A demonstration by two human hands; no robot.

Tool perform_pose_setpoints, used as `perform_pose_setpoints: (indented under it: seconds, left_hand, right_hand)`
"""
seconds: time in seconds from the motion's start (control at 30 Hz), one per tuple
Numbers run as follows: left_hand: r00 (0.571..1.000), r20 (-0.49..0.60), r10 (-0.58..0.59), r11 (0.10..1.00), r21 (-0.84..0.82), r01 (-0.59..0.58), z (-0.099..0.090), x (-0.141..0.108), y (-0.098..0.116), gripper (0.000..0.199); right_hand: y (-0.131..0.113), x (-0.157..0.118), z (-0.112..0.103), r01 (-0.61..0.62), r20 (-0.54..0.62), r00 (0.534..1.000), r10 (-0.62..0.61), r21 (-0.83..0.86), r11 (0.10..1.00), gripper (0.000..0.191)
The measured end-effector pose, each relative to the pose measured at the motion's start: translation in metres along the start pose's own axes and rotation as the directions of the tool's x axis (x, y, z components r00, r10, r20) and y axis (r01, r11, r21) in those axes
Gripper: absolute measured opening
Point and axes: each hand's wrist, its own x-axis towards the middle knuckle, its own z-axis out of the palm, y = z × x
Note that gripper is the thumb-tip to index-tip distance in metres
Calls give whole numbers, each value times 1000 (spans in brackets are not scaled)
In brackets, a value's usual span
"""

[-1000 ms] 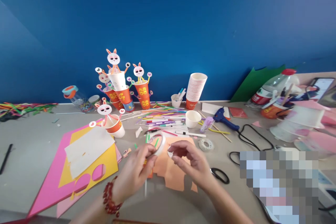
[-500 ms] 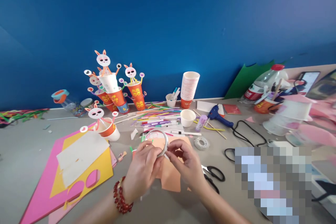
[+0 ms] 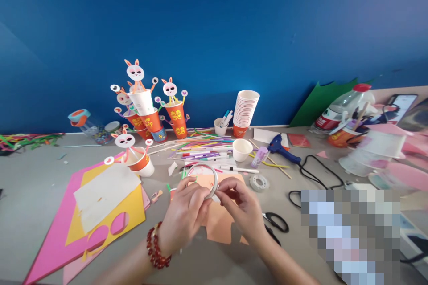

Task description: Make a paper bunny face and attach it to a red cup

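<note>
My left hand (image 3: pixel 187 207), with a red bead bracelet at its wrist, grips a roll of tape (image 3: pixel 215 177) by its lower rim. The ring stands tilted up above the fingers. At the ring's right edge, my right hand (image 3: pixel 242 209) has thumb and forefinger pinched together; a small whitish piece shows just below them, too small to make out. Under both hands lies orange paper (image 3: pixel 219 225) with cut edges. Black-handled scissors (image 3: pixel 277 222) rest right of my right hand, partly hidden by it. A second tape roll (image 3: pixel 259 182) lies beyond that hand.
Paper cups with rabbit figures (image 3: pixel 175 118) stand at the back left. Pink and yellow sheets (image 3: pixel 135 216) lie on the left. Pens and sticks, a white cup (image 3: pixel 241 149), a cup stack (image 3: pixel 245 113) and a blue glue gun (image 3: pixel 282 149) with its black cord are behind the hands.
The whole view has shifted slightly, moving things a little to the right. The hands keep nearly the same pose around the tape roll; a small whitish piece shows more clearly beneath the right fingertips.
</note>
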Motion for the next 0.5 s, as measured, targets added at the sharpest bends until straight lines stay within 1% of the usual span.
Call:
perform_pose_setpoints:
  seconds: [0.07, 0.27, 0.33, 0.43, 0.5]
  left_hand:
    - [1000, -10, -7, 1000, -13, 7, 0, 0, 0, 15]
    - [1000, -16, 1, 1000, 8, -1, 1, -1, -1, 15]
    - [1000, -12, -2, 1000, 5, 2, 1, -1, -2, 15]
    - [1000, -6, -14, 1000, -20, 14, 0, 0, -2, 14]
    - [1000, 0, -21, 999, -38, 21, -1, 0, -3, 14]
  right_hand:
    - [-1, 1, 0, 4, 9, 1000, -4, 8, 1000, 8]
    - [1, 3, -1, 24, -26, 999, -24, -25, 999, 5]
    - [2, 3, -2, 46, -6, 999, -46, -42, 998, 3]
    - [1, 4, -2, 71, 48, 997, -68, -54, 996, 6]
    - [0, 3, -2, 66, 40, 997, -65, -41, 997, 5]
